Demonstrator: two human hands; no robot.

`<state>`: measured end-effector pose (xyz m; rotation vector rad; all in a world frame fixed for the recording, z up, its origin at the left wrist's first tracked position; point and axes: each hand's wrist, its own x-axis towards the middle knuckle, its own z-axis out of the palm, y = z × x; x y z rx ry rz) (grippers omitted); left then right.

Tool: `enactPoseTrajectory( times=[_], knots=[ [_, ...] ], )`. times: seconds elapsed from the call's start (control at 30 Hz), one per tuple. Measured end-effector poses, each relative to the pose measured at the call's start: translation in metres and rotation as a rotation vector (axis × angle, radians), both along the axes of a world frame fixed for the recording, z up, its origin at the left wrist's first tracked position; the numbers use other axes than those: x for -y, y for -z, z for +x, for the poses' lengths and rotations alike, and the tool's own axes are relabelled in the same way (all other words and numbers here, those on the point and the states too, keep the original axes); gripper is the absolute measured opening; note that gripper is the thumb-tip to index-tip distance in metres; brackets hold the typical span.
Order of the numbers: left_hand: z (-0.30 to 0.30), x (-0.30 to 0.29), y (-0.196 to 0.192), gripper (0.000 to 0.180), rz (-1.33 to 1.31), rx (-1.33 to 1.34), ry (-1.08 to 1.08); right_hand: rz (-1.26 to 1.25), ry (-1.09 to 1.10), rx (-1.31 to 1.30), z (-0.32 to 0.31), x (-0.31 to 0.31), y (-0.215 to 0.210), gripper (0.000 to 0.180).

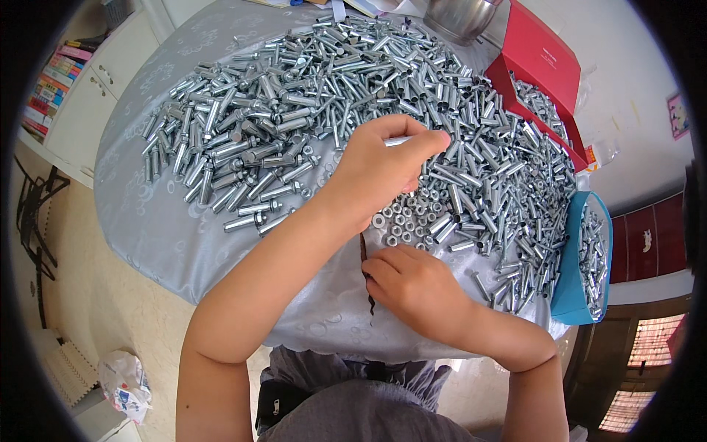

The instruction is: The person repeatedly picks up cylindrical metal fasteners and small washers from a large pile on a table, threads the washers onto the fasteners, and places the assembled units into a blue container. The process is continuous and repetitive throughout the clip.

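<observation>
My left hand [390, 158] is closed around a shiny metal piece [398, 141], with a bright strip of it showing between thumb and forefinger, above the table and just in front of the main heap. My right hand [416, 283] is lower and nearer my body, its fingers curled inward beside a dark, thin strand [367, 276]; whether it pinches anything I cannot tell, since the back of the hand covers the fingertips. To handle this piece well, I'd judge a light pinch enough: smooth metal may roll if squeezed off-centre, so I'd keep thumb and finger opposite each other and leave an end free for the other hand. I'd also keep my wrist off the loose nuts [398, 219] lying between my hands, as a nudge could scatter them. Around them spreads the heap of bolts and sleeves [294, 110], then the open red box [534, 70] and the blue box [571, 269], both holding metal parts. Most of the piece I hold is hidden by my own fingers, so I cannot say whether it carries a nut or washer. The strand's nature is unclear too, and the metal pot [460, 18] is cut off at the top edge.
</observation>
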<state>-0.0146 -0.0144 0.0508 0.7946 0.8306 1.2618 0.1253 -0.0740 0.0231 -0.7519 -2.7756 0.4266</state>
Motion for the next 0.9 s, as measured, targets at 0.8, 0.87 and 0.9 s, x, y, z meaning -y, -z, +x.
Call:
enactPoseTrajectory(
  times=[0.8,0.87,0.9],
  knots=[
    [-0.002,-0.001,0.0,0.016,0.011,-0.024,-0.045,-0.092,-0.32,0.249,0.015,0.012,-0.007,0.07],
    [-0.002,-0.002,0.0,0.016,0.016,-0.021,-0.042,-0.113,-0.319,0.275,0.019,0.013,-0.007,0.072],
    [-0.002,-0.002,0.0,0.016,0.019,-0.02,-0.041,-0.124,-0.319,0.289,0.02,0.013,-0.008,0.073]
  ],
)
